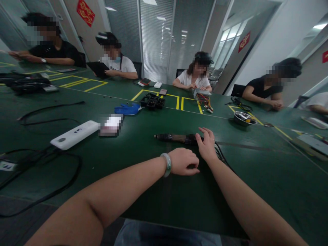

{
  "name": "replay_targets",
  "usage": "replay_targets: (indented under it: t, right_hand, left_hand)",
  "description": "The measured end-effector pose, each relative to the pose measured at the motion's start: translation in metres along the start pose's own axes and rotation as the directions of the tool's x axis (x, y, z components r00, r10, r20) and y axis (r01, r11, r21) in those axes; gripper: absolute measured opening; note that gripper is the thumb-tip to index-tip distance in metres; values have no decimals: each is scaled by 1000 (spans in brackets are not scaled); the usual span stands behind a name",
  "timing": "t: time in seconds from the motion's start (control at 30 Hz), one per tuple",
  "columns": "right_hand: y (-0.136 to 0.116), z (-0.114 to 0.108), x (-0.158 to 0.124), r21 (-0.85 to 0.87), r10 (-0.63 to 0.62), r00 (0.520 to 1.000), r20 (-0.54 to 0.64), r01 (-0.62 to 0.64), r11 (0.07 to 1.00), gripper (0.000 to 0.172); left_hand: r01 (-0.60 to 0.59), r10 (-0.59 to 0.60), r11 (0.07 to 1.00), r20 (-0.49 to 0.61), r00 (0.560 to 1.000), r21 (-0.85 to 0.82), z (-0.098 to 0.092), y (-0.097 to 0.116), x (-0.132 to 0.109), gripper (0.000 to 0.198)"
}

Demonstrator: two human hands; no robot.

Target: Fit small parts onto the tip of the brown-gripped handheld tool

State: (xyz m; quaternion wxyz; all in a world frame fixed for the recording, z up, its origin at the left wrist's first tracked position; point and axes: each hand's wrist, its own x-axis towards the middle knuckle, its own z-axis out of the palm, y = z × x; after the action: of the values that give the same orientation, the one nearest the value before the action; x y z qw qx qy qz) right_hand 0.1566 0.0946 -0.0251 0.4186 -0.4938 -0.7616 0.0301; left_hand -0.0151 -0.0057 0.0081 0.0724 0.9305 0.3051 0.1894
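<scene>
An electric screwdriver (pixel 176 138) lies on the green table in front of me, its bit end pointing left. My right hand (pixel 207 145) is at its rear end, thumb and stretched fingers on either side of the body, not wrapped round it. A black cord (pixel 222 155) runs from that end behind my right forearm. Nearer to me is my left hand (pixel 183 161), palm down above the table, with a pale green bangle at the wrist. Its fingers bend loosely, a gap shows between them and the thumb, and nothing is visible in it.
Left of the screwdriver are a phone (pixel 111 124), a white power bank-like box (pixel 75 134) marked 3, a blue glove (pixel 127 109) and black parts (pixel 152 101). A metal bowl (pixel 244 118) with small items stands right. Several people sit across the table; cables (pixel 64 177) lie left.
</scene>
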Motion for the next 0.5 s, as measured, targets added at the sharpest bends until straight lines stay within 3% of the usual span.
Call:
replay_targets:
  t: [0.07, 0.17, 0.27, 0.33, 0.4, 0.5]
  right_hand:
    - [3, -19, -4, -34, 10, 1000, 26, -9, 999, 46]
    - [18, -61, -8, -104, 117, 961, 252, -94, 990, 39]
    - [38, -102, -13, -248, 257, 822, 507, -147, 958, 38]
    - [46, -117, -16, -333, 307, 752, 583, -123, 935, 41]
    - [48, -121, -20, -394, 333, 730, 597, -96, 914, 45]
    - [40, -111, -24, -454, 354, 738, 574, -72, 888, 47]
  left_hand:
    - [134, -124, 990, -197, 973, 40, -4, -5, 0, 21]
    - [340, -304, 940, -360, 882, 38, -5, -15, -1, 40]
    - [491, -457, 870, -309, 834, 39, 2, -26, -2, 62]
    - [534, -508, 844, -248, 825, 49, 8, -33, -2, 66]
    - [552, -526, 831, -226, 820, 68, 11, -38, -1, 65]
    - [572, -537, 814, -241, 809, 106, 12, -42, 1, 63]
